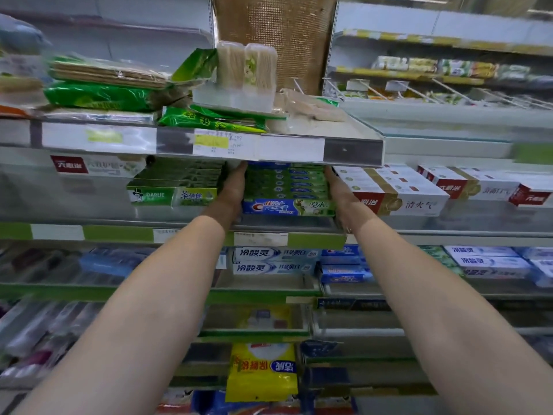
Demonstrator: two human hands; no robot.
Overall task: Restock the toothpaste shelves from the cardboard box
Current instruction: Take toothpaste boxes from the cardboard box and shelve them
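Head view of a shop aisle, both forearms raised to the second shelf from the top. One stack of Crest toothpaste boxes [288,190], about six rows deep as far as the top faces can be counted, sits on the toothpaste shelf [191,232]. The left hand [232,190] lies flat against the stack's left side and the right hand [339,194] against its right side; the fingers of both run back under the upper shelf [209,142], so their tips are hidden, though what shows looks straight and pressing, not curled.

Just left of the left hand stands a stack of green Darlie boxes [176,187]; just right of the right hand, red-and-white boxes [398,191] in several rows. The upper shelf carries green packets [98,95] and two clear tubs of sticks [247,65].

Below, two white-and-blue boxes [270,260] lie stacked, with blue boxes to their right; lower still hangs one yellow bag [263,371].

The Crest stack fills the gap between its neighbours, with the hands wedged in on either side and little headroom beneath the upper shelf's price rail.
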